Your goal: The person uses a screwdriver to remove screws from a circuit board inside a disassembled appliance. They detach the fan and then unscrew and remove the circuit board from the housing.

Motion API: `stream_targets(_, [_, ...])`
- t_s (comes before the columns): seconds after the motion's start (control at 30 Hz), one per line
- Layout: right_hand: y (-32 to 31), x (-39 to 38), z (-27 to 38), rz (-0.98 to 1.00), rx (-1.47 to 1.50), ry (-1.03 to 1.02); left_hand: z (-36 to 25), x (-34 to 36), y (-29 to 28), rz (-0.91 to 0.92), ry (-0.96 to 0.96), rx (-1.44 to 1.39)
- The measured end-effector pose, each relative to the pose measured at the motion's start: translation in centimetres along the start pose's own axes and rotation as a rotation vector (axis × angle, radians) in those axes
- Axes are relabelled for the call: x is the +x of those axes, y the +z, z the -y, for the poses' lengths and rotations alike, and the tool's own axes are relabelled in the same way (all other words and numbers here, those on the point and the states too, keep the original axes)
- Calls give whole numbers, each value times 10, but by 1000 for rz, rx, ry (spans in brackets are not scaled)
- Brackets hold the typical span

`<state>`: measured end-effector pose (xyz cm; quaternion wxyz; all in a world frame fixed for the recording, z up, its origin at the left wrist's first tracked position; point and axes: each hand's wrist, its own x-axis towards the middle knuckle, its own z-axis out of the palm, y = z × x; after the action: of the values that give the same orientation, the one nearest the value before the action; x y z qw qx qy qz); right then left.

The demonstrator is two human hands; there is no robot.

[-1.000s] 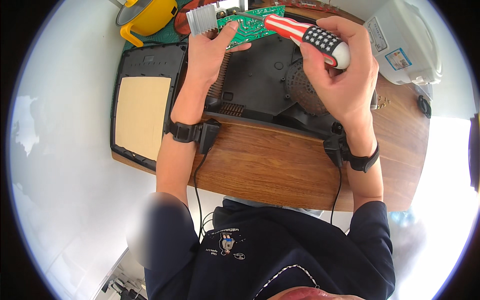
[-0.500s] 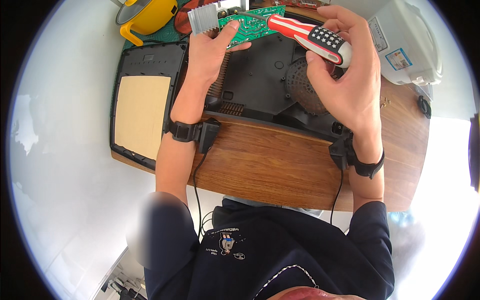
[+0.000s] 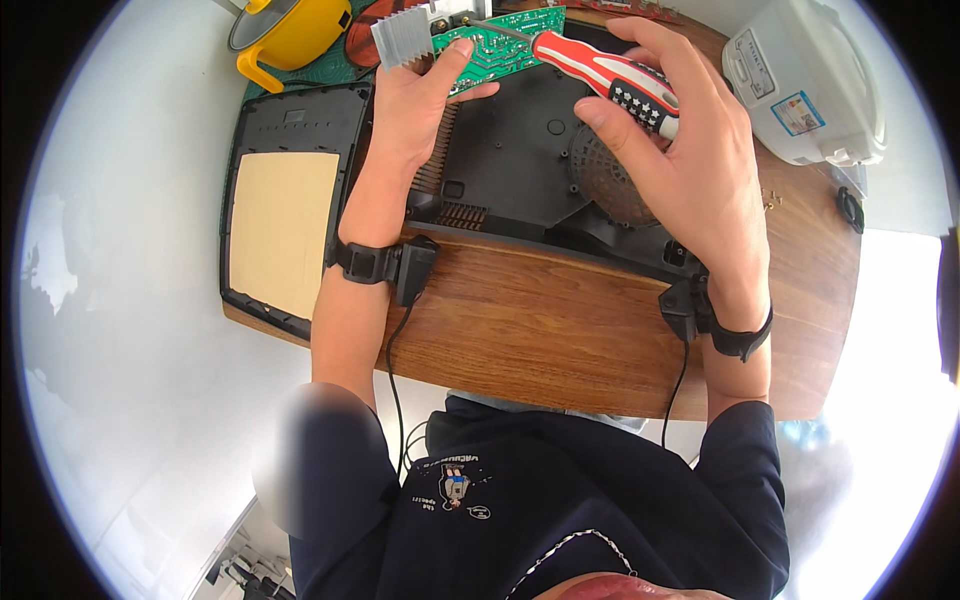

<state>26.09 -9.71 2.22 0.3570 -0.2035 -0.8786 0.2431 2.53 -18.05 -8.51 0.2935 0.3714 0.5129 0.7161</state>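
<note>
My left hand (image 3: 410, 110) grips a green circuit board (image 3: 500, 55), its thumb pressed on the soldered face. A grey finned heat sink (image 3: 402, 38) stands at the board's left end, beside a white part. In my right hand (image 3: 700, 150) is a screwdriver (image 3: 600, 72) with a red, white and black star-patterned handle. The handle's butt lies toward the palm, with thumb and index finger spread loosely around it. The metal shaft points left to the board's upper edge near the heat sink; its exact contact is too small to tell.
Beneath my hands lies a black plastic housing (image 3: 510, 160) with a round vent grille. To its left is a black frame with a cream panel (image 3: 285, 230). A yellow pot (image 3: 290, 35) stands far left, a white appliance (image 3: 800, 90) far right. Small screws (image 3: 772, 200) lie on the wooden table (image 3: 540, 330).
The screwdriver handle has turned about its axis, and my right thumb and fingers have shifted left along it. The board and my left hand have moved very slightly left.
</note>
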Motion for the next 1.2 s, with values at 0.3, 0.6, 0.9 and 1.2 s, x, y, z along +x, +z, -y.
stream_targets(0.3, [0, 8, -20, -91, -65, -303, 1, 0, 1, 2, 3, 6])
stream_targets(0.6, [-4, 4, -20, -4, 42, 70, 1, 1, -1, -57, -26, -30])
stream_targets(0.9, [14, 9, -15, -185, 67, -80, 1, 0, -1, -76, -27, -41])
stream_targets(1.2, [3, 5, -18, -89, 152, -104, -1, 1, -3, -52, -29, -71])
